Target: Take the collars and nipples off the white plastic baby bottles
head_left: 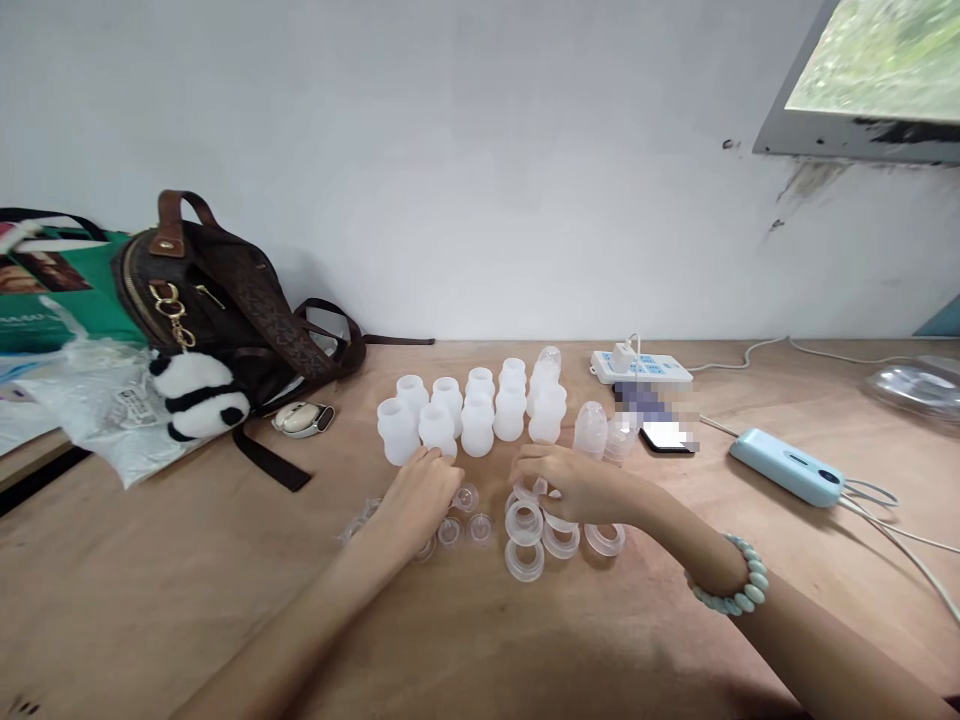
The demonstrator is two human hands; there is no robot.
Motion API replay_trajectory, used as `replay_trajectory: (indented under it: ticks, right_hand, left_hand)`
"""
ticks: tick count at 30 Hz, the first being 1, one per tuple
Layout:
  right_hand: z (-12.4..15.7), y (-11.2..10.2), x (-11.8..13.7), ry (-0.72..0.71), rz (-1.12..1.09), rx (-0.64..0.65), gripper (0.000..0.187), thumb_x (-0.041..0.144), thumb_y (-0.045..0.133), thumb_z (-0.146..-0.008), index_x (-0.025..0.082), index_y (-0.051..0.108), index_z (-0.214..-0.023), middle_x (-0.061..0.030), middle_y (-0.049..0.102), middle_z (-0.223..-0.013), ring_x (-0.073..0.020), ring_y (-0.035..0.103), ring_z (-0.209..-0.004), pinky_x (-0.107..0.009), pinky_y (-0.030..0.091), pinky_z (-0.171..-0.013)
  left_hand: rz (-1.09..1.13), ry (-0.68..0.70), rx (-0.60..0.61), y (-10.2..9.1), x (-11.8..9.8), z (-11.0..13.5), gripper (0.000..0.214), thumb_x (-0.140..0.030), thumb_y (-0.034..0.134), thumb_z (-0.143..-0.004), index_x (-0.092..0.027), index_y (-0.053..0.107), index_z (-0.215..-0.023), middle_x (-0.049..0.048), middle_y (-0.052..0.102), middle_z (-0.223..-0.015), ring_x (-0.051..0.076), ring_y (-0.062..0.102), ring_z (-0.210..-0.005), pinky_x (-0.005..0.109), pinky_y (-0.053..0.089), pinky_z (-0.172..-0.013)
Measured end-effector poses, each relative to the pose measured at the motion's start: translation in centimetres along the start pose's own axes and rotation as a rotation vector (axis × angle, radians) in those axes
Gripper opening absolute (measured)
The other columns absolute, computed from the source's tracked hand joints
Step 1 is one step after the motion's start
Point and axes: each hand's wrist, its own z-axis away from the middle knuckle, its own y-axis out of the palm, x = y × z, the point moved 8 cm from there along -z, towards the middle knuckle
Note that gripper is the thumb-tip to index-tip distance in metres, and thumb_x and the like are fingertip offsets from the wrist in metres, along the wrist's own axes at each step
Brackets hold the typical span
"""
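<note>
Several translucent white bottle bodies [477, 412] stand in two rows on the wooden table [187, 590]. In front of them lie small clear nipples [466, 497] and several clear screw rings [524, 522]. My left hand [418, 498] rests palm down with its fingers curled over the nipples, just in front of the nearest bottle. My right hand [570, 482], with a pale green bead bracelet [739, 583] on the wrist, has its fingers pinched on a clear ring [537, 489] above the ring pile. Two bottles with clear caps [600, 430] stand to the right.
A brown backpack [217, 295] with a panda charm [196, 394] and plastic bags [97, 400] fill the back left. A white power strip [641, 366], a phone [664, 436], a light blue device [785, 466] with cables and a clear lid [915, 385] lie at the right.
</note>
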Motion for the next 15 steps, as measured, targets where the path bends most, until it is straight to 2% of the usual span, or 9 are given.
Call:
replay_trajectory:
  ticks: [4, 7, 11, 15]
  right_hand:
    - [0.9, 0.1, 0.8, -0.009, -0.039, 0.029, 0.038, -0.004, 0.057, -0.072, 0.020, 0.071, -0.099, -0.0048, 0.071, -0.101, -0.0211, 0.066, -0.097, -0.033, 0.054, -0.081]
    - [1.2, -0.5, 0.6, 0.021, -0.065, -0.063, 0.036, 0.000, 0.058, -0.073, 0.023, 0.072, -0.097, -0.0017, 0.073, -0.090, -0.0199, 0.068, -0.090, -0.030, 0.054, -0.075]
    - [1.3, -4.4, -2.1, 0.214, 0.112, -0.370, 0.024, 0.005, 0.056, -0.079, 0.021, 0.069, -0.089, -0.0019, 0.073, -0.086, -0.0183, 0.067, -0.081, -0.030, 0.051, -0.073]
    - [0.4, -8.7, -5.8, 0.400, 0.267, -0.542, 0.016, 0.014, 0.053, -0.087, 0.018, 0.064, -0.098, -0.0121, 0.071, -0.100, -0.0277, 0.064, -0.095, -0.042, 0.047, -0.085]
  left_hand:
    - [0.003, 0.031, 0.005, 0.0, -0.6, 0.3, 0.030, 0.006, 0.052, -0.078, -0.015, 0.073, -0.074, 0.0113, 0.071, -0.080, 0.029, 0.064, -0.085, 0.037, 0.045, -0.080]
    - [0.013, 0.028, -0.004, -0.1, -0.9, 0.6, 0.032, 0.007, 0.051, -0.077, -0.017, 0.073, -0.078, 0.0105, 0.071, -0.082, 0.028, 0.065, -0.086, 0.036, 0.045, -0.080]
    - [0.026, 0.015, -0.015, -0.5, -0.8, 0.9, 0.038, 0.011, 0.048, -0.073, -0.015, 0.073, -0.084, 0.0108, 0.072, -0.086, 0.028, 0.066, -0.083, 0.036, 0.046, -0.077]
    - [0.037, 0.009, -0.045, -1.5, -0.8, 1.1, 0.044, 0.011, 0.040, -0.073, -0.013, 0.071, -0.092, 0.0138, 0.073, -0.094, 0.030, 0.065, -0.087, 0.040, 0.047, -0.078]
